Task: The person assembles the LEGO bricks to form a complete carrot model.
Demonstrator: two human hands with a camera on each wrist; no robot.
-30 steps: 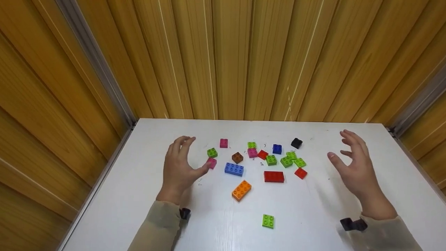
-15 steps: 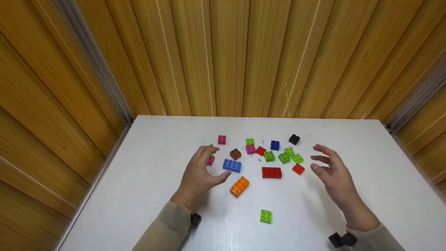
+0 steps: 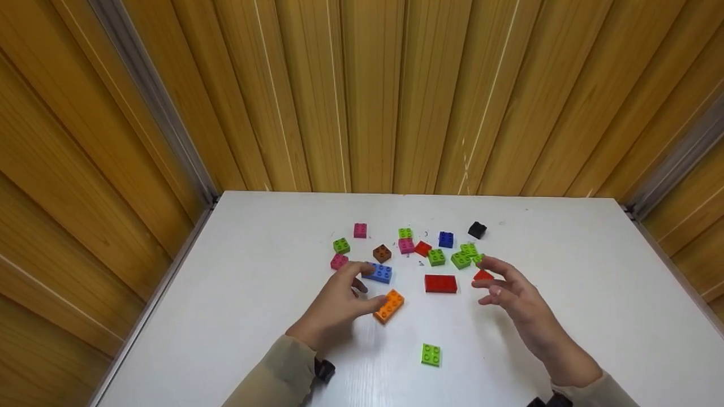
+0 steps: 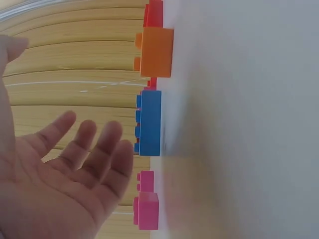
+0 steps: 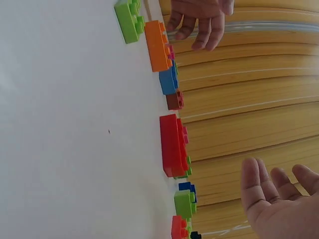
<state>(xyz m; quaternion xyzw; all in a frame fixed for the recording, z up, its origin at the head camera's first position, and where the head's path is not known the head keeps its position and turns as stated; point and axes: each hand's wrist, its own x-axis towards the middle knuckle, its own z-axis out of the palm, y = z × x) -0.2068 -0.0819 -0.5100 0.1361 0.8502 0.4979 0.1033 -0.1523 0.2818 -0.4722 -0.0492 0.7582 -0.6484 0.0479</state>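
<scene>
My left hand (image 3: 338, 308) hangs above the table with thumb and fingers spread apart, holding nothing. In the head view its thumb overlaps the orange brick (image 3: 391, 305), and its fingertips overlap the light blue brick (image 3: 382, 273). The left wrist view has this hand's fingers (image 4: 107, 149) beside the studs of the blue brick (image 4: 150, 123). My right hand (image 3: 523, 308) is also empty, its fingers loosely bent. Its fingertips partly cover a small red brick (image 3: 482, 275) and a green one. Between the hands lies a long red brick (image 3: 440, 284).
Several small green, pink, red, brown (image 3: 382, 252) and dark blue bricks (image 3: 445, 239) lie farther back on the white table (image 3: 226, 316). A black brick (image 3: 477, 230) sits back right, a flat green brick (image 3: 431, 355) near the front. A wood-patterned wall (image 3: 373, 102) stands behind.
Both hands have moved inward and nearer the front: the left one rightward to over the orange and light blue bricks, the right one leftward to the small red brick. The bricks stay in place.
</scene>
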